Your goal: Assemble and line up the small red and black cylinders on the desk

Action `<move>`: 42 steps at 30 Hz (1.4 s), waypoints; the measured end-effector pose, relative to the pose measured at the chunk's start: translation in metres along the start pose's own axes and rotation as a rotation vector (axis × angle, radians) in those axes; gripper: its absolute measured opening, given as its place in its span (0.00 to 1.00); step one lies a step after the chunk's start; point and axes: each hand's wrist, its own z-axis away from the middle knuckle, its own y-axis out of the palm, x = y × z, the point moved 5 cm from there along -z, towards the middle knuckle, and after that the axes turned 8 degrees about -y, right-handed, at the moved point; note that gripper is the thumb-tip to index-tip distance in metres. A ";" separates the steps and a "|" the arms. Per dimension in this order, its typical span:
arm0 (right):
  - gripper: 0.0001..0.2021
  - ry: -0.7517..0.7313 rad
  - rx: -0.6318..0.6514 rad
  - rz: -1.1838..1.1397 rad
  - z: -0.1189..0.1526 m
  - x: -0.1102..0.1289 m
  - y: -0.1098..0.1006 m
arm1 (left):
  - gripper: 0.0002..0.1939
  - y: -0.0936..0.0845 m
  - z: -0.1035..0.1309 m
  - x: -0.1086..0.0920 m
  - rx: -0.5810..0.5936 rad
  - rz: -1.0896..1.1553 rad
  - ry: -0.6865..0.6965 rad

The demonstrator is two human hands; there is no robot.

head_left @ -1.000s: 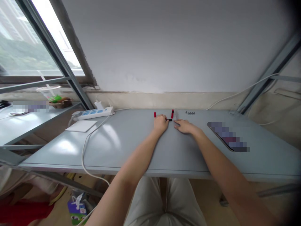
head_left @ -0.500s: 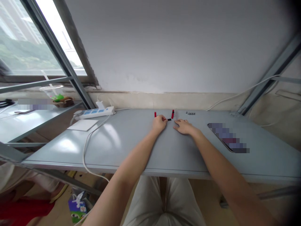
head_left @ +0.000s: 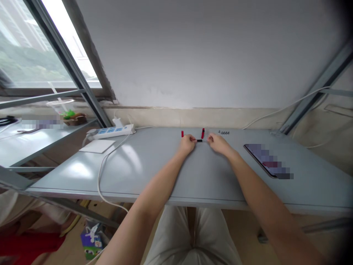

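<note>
My left hand [head_left: 188, 144] is closed in a pinch on a small black rod-like piece [head_left: 199, 140], which points right from the fingertips. My right hand [head_left: 218, 143] sits just right of that piece, its fingertips drawn together; what they hold, if anything, is too small to make out. Behind my left hand a short red cylinder [head_left: 182, 133] stands on the desk. A red piece with a black part [head_left: 203, 133] stands between and behind my hands, beside something clear. Several small grey metal pieces [head_left: 224, 133] form a row behind my right hand.
On the grey desk [head_left: 154, 162], a phone [head_left: 261, 160] with a blurred-out screen lies to the right. A white power strip [head_left: 111, 131], a white square pad [head_left: 97, 146] and a trailing white cable [head_left: 99, 173] are at the left. The wall [head_left: 204, 55] rises behind.
My right hand has gone from spread fingers on the desk to a pinch, slightly farther back and right. My left hand holds the black piece almost as before.
</note>
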 end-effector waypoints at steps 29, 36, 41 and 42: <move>0.09 0.034 -0.122 -0.370 -0.006 -0.002 0.001 | 0.10 0.004 0.004 -0.004 0.323 0.502 -0.106; 0.10 0.003 -0.030 -0.508 -0.004 0.007 0.010 | 0.11 -0.005 0.008 -0.014 0.163 0.521 -0.121; 0.11 -0.015 -0.013 -0.481 -0.001 0.010 0.018 | 0.12 -0.007 0.013 -0.023 0.121 0.549 -0.101; 0.12 -0.015 -0.027 -0.441 -0.001 0.010 0.017 | 0.12 -0.007 0.014 -0.024 0.124 0.557 -0.097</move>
